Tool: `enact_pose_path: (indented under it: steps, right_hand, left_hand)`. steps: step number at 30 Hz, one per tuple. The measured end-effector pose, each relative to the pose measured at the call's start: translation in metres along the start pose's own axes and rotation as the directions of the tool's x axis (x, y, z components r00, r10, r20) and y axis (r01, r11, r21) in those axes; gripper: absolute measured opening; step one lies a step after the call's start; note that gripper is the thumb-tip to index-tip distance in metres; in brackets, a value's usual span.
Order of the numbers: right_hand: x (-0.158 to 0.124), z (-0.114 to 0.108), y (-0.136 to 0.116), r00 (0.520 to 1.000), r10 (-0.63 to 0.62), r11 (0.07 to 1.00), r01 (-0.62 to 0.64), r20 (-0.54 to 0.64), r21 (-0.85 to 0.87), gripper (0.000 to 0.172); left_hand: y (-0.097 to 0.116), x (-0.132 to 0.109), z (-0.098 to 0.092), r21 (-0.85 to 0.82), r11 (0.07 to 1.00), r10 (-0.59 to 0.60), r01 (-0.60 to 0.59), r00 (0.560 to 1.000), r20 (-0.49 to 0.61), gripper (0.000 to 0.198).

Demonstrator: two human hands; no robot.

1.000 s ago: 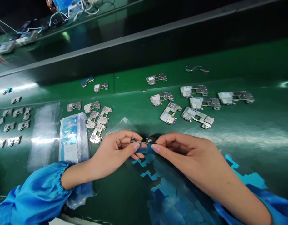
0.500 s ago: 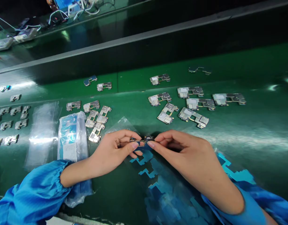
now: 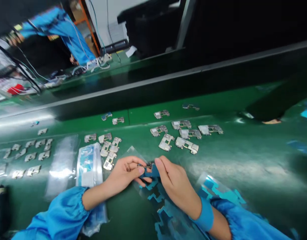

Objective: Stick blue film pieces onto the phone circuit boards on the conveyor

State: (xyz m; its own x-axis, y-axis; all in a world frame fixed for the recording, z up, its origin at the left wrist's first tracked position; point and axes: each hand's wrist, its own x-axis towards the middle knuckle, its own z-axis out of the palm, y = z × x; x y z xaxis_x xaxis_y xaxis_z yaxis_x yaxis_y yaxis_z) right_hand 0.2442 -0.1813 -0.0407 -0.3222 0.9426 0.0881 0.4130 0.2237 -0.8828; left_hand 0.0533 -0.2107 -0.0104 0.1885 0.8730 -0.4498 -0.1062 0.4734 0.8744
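My left hand (image 3: 125,171) pinches the left end of a small phone circuit board (image 3: 154,171) between thumb and fingers. A blue face of the board is toward me. My right hand (image 3: 177,183) is closed at its right end, its thumb and fingertips pressed together there. Whether a separate blue film lies on the board I cannot tell. Under my hands are blue cut-out film pieces (image 3: 165,215) on a clear sheet. Ahead of my hands, several silver circuit boards (image 3: 186,145) lie on the green table (image 3: 133,216).
On the left lie a clear plastic bag (image 3: 90,166) with blue contents, a stack of clear sleeves (image 3: 62,166) and more small boards (image 3: 33,170). Another film sheet (image 3: 222,190) is by my right forearm. Across the raised divider (image 3: 113,88), a person's blue sleeve (image 3: 76,40) shows near cables.
The view has tilted up and shifted left. My right hand has turned more upright at the board's right end, and more of the board's blue face shows. My left hand keeps its pinch.
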Motion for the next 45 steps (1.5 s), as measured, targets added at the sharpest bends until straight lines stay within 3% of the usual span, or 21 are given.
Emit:
enact_pose_path:
  steps: [3, 5, 9, 12, 14, 17, 19, 22, 24, 27, 31, 35, 39, 41, 43, 45]
  right_hand:
    - [0.004, -0.001, 0.004, 0.998, 0.013, 0.999, -0.010, -0.067, 0.051, 0.046]
    - [0.007, -0.003, 0.006, 0.996, 0.021, 0.997, -0.015, -0.081, 0.077, 0.050]
    - [0.014, -0.002, 0.005, 0.998, 0.003, 0.998, 0.001, -0.063, 0.063, 0.044]
    - [0.017, -0.005, 0.004, 0.999, -0.003, 1.000, 0.004, -0.042, 0.024, 0.039]
    - [0.019, -0.012, 0.004, 1.000, 0.003, 1.000, -0.003, -0.023, 0.004, 0.039]
    - [0.020, -0.026, 0.007, 0.999, -0.020, 1.000, 0.020, 0.042, -0.002, 0.035]
    - [0.021, -0.032, 0.011, 0.988, -0.091, 0.996, 0.090, 0.122, 0.012, 0.030]
    - [0.022, -0.029, 0.018, 0.930, -0.260, 0.965, 0.255, 0.261, 0.056, 0.028]
    - [0.022, -0.020, 0.021, 0.875, -0.355, 0.933, 0.355, 0.330, 0.063, 0.035]
    - [0.018, -0.006, 0.019, 0.812, -0.431, 0.883, 0.469, 0.394, 0.002, 0.047]
    - [0.018, 0.002, 0.010, 0.778, -0.466, 0.810, 0.567, 0.421, -0.152, 0.041]
    - [0.028, 0.005, 0.012, 0.822, -0.454, 0.776, 0.555, 0.344, -0.300, 0.043]
    - [0.029, 0.012, 0.017, 0.892, -0.411, 0.831, 0.451, 0.186, -0.326, 0.033]
    - [0.029, 0.014, 0.018, 0.910, -0.395, 0.862, 0.414, 0.127, -0.293, 0.029]
    - [0.029, 0.015, 0.020, 0.919, -0.385, 0.884, 0.395, 0.087, -0.249, 0.027]
    - [0.030, 0.014, 0.020, 0.924, -0.378, 0.903, 0.380, 0.049, -0.202, 0.025]
  left_hand:
    - [0.015, 0.003, -0.010, 0.148, 0.987, 0.071, -0.057, 0.993, -0.089, 0.069]
    - [0.036, 0.022, -0.023, 0.271, 0.958, 0.144, -0.092, 0.973, -0.179, 0.063]
    - [0.083, 0.101, -0.047, 0.571, 0.818, 0.291, -0.067, 0.905, -0.311, 0.030]
    - [0.102, 0.155, -0.053, 0.748, 0.664, 0.385, -0.012, 0.863, -0.328, 0.027]
    - [0.103, 0.166, -0.058, 0.841, 0.541, 0.446, 0.019, 0.841, -0.306, 0.031]
    - [0.097, 0.150, -0.081, 0.935, 0.348, 0.500, 0.068, 0.830, -0.246, 0.040]
    - [0.091, 0.132, -0.101, 0.966, 0.240, 0.478, 0.098, 0.854, -0.205, 0.042]
    - [0.083, 0.117, -0.126, 0.981, 0.138, 0.421, 0.139, 0.888, -0.185, 0.035]
    - [0.082, 0.118, -0.134, 0.982, 0.116, 0.408, 0.151, 0.894, -0.186, 0.032]
    - [0.092, 0.122, -0.126, 0.984, 0.140, 0.419, 0.110, 0.894, -0.159, 0.030]
    - [0.104, 0.099, -0.094, 0.971, 0.232, 0.485, -0.059, 0.872, -0.063, 0.021]
    - [0.082, 0.071, -0.080, 0.937, 0.284, 0.565, -0.205, 0.825, 0.010, 0.026]
    - [0.059, 0.056, -0.069, 0.955, 0.268, 0.593, -0.129, 0.803, -0.058, 0.037]
    - [0.054, 0.049, -0.061, 0.931, 0.320, 0.558, -0.176, 0.829, -0.035, 0.047]
    - [0.050, 0.041, -0.054, 0.881, 0.388, 0.441, -0.271, 0.894, 0.081, 0.048]
    - [0.043, 0.035, -0.050, 0.823, 0.443, 0.341, -0.355, 0.916, 0.211, 0.043]
